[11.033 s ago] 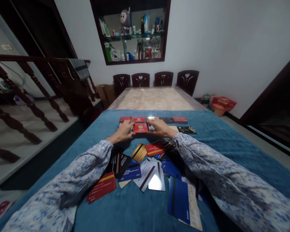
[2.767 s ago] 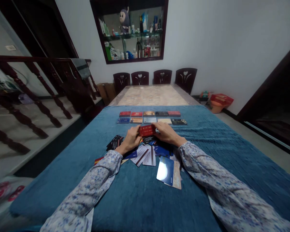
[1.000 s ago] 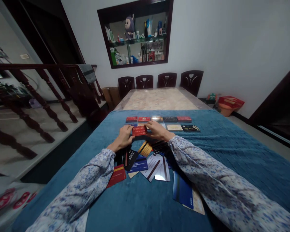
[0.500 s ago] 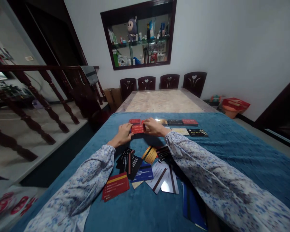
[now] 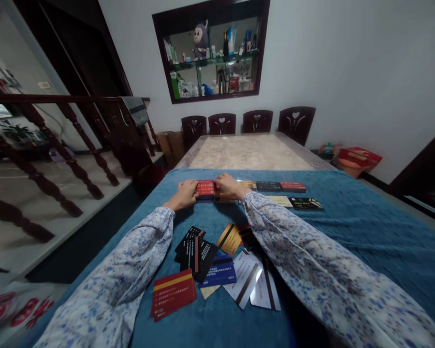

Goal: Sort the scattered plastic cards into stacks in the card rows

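Note:
Both my hands reach far across a blue cloth [image 5: 348,227] and hold one red card [image 5: 205,189] between them. My left hand [image 5: 184,194] pinches its left end and my right hand [image 5: 228,187] pinches its right end. The card is low over the left end of two rows of cards [image 5: 281,186] laid side by side. My hands hide the left part of those rows. Nearer to me lies a loose heap of cards [image 5: 217,270], among them a red one with a yellow stripe [image 5: 173,294] and black ones [image 5: 194,246].
Beyond the cloth the marble table top [image 5: 250,152] runs to several dark chairs [image 5: 257,121] at the wall. A glass wall cabinet [image 5: 213,53] hangs above them. A dark wooden stair railing [image 5: 58,140] stands at the left. A red box [image 5: 358,157] lies on the floor at the right.
My hands took a red card from the heap and carried it forward and to the left, down to the left end of the rows. My head leaned forward with them.

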A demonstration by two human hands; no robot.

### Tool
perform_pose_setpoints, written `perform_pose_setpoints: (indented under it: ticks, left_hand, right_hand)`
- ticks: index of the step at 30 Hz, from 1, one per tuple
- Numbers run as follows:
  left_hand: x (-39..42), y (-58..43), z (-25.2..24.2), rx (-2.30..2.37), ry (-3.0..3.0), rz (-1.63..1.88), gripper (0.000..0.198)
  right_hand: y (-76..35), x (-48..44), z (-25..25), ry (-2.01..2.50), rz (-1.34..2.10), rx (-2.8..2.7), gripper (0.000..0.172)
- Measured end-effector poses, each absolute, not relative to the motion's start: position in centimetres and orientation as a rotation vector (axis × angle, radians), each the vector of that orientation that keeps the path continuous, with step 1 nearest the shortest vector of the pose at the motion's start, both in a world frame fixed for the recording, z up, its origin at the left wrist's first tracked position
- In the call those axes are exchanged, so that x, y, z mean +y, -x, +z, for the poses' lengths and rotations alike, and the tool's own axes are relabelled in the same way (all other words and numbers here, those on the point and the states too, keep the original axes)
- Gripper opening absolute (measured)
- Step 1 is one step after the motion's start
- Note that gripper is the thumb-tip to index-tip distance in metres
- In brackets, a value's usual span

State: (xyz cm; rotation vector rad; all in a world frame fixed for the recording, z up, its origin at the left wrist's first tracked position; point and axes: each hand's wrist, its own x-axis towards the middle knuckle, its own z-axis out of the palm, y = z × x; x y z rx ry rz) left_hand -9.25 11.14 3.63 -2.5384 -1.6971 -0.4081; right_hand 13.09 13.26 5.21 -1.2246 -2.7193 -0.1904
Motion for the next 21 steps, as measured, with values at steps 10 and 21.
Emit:
perform_pose_setpoints:
  ticks: [10, 21]
  left_hand:
    - [13.8, 10.2, 3.3, -1.739, 2.536, -0.321, 0.042]
    - [16.7, 11.1, 2.7, -1.744, 2.529, -0.281, 0.038]
  right_hand:
    - [-11.8, 15.3, 5.0, 1.245, -0.233, -2.740, 0.035]
    - [-11.0, 17.4, 4.7, 1.318, -0.226, -2.727, 0.036]
